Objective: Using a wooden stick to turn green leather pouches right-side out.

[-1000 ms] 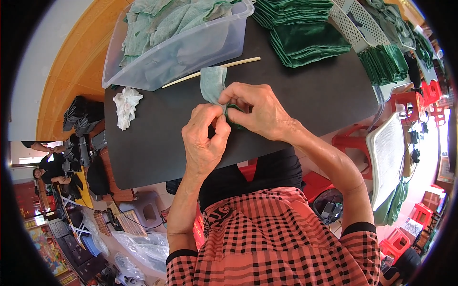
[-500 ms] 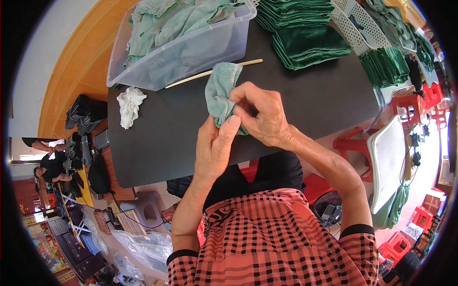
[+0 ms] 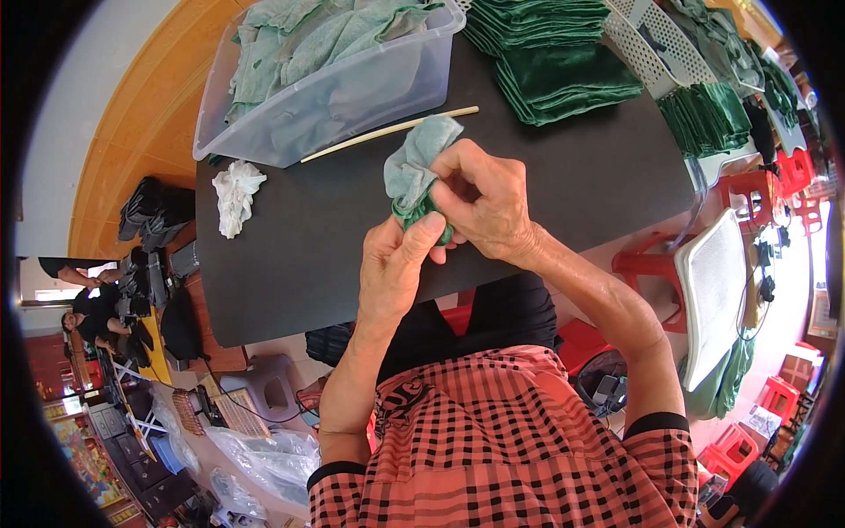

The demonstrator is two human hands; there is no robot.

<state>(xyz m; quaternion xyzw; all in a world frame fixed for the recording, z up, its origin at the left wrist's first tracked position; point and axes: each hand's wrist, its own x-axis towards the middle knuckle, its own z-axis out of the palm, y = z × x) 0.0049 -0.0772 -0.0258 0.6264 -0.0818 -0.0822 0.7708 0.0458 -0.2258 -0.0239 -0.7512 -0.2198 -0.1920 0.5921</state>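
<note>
Both hands hold a small fabric pouch (image 3: 414, 172), pale green on most of its outside and shiny dark green where it is rolled back near the fingers. My left hand (image 3: 394, 268) pinches its lower end between thumb and fingers. Just to the right, my right hand (image 3: 486, 202) is closed on the pouch's side, with thumb and bent fingers gripping the cloth. The fingertips inside the folds are partly hidden. Behind the pouch a thin wooden stick (image 3: 352, 141) lies on the dark table (image 3: 290, 282), alongside a translucent plastic bin.
The translucent bin (image 3: 326, 110) at the far left is heaped with pale green cloth pieces (image 3: 299, 53). Stacks of dark green pouches (image 3: 568, 84) lie at the back right, by a white perforated basket (image 3: 638, 44). Crumpled white tissue (image 3: 236, 198) sits left. A red stool (image 3: 651, 268) stands right.
More dark green fabric now shows at the pouch's lower end, between my hands. The pale upper part has bunched and tilted to the right. My right hand has moved slightly up.
</note>
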